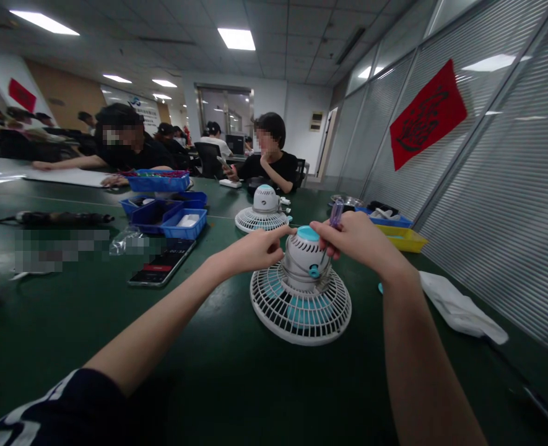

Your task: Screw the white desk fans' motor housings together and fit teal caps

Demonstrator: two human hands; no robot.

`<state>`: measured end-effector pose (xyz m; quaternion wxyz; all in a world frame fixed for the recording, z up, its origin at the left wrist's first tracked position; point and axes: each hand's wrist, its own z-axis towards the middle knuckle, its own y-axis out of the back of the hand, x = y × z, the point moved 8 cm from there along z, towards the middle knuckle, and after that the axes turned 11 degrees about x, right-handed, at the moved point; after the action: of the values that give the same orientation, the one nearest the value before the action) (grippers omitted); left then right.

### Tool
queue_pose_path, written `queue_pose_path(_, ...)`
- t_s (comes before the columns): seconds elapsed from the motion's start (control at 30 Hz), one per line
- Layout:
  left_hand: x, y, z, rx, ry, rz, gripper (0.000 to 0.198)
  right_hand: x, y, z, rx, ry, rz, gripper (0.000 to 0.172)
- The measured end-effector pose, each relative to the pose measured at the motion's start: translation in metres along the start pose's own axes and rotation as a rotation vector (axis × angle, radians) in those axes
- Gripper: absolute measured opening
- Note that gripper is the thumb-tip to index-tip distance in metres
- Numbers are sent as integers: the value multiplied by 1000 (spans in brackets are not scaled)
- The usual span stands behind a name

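A white fan (301, 297) with turquoise blades lies face down on the dark green table, its motor housing and turquoise cap upwards. My left hand (259, 249) is at the housing's left side, its index finger stretched to the cap's edge and the other fingers curled, holding nothing. A screwdriver (335, 214) with a clear purple handle is gripped in my right hand (355, 238). Its shaft slants down towards a turquoise knob (314, 271) on the housing; whether the tip touches anything I cannot tell. Thin cord or wire loops round the housing.
Behind stands a second fan (265, 207), also face down. Blue bins (184, 222) and a phone (162, 263) are on the left; a yellow tray (401, 238) and a white bag (459, 303) on the right. Two people (278, 164) sit across the table.
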<state>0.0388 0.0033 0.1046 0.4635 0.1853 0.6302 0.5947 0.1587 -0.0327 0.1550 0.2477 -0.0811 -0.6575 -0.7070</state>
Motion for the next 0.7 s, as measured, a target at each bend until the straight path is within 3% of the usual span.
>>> queue_pose_path(0.3,-1,-1,0,13,15,-3,49,3,4,0,-38,14,-33,47)
queue_pose_path(0.57,0,0,0,12,16,1,48,-1,2,-2,21,-24,24,45)
queue_pose_path(0.7,0,-1,0,18,12,-7,48,-6,-6,0,128,-38,85,41)
